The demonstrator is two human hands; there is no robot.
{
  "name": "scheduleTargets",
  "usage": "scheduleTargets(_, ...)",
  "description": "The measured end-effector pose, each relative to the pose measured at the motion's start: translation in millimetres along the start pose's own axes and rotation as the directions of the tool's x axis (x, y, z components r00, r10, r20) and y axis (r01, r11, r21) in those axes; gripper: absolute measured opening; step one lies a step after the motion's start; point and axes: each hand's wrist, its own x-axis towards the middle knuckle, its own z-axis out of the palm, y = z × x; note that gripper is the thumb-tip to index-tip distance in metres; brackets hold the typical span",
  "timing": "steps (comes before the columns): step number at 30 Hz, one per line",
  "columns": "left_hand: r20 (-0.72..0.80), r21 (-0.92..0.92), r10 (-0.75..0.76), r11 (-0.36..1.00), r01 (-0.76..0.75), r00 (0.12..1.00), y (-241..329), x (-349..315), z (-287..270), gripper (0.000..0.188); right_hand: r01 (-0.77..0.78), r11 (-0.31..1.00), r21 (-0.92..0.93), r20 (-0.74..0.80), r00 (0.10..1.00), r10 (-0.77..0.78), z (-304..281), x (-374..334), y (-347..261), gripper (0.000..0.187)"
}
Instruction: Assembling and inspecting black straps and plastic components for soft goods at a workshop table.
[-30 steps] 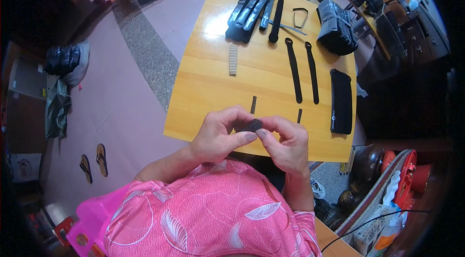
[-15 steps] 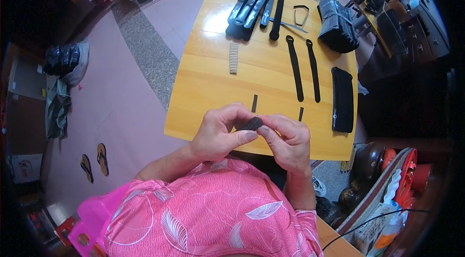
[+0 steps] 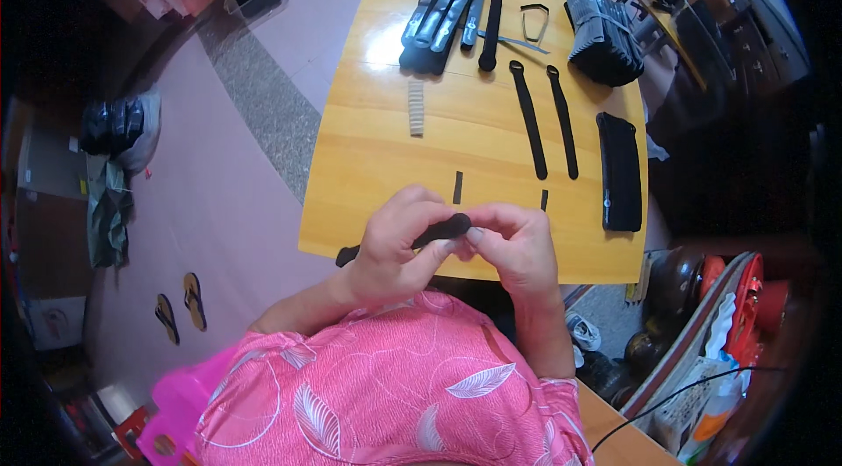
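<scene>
A black fabric strap (image 3: 445, 229) with a rounded end is held between my hands above the table's near edge. My left hand (image 3: 399, 238) is closed around it, and the strap's other end pokes out behind that wrist. With thumb and forefinger, my right hand (image 3: 517, 248) pinches at the rounded tip. Just beyond my hands lie two short black strips (image 3: 458, 188) on the wooden table (image 3: 377, 176). Two long black straps with looped ends (image 3: 528, 119) are laid out farther right.
At the table's far side are a bundle of packaged black straps (image 3: 443, 18), a thick black strap (image 3: 492, 32) and a banded black stack (image 3: 603, 34). A black pouch-like piece (image 3: 619, 172) lies at the right edge, a striped strip (image 3: 416, 109) at left. Sandals (image 3: 195, 301) rest on the floor.
The black strap's rounded end now shows more fully between my fingers, and its other end has come into view behind my left wrist. The view has shifted slightly.
</scene>
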Motion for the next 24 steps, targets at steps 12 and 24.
scheduleTargets(12, 0.155, -0.613, -0.465, 0.646, 0.454, 0.872, -15, -11, 15, 0.017, 0.016, 0.978, 0.209, 0.099, 0.994, -0.037, -5, 5, 27, 0.008)
scheduleTargets(24, -0.08, -0.441, -0.389, 0.84, 0.317, 0.918, 2, -5, 8, 0.019, 0.123, 0.979, -0.165, 0.11, 0.988, -0.106, 9, 22, -4, 0.021)
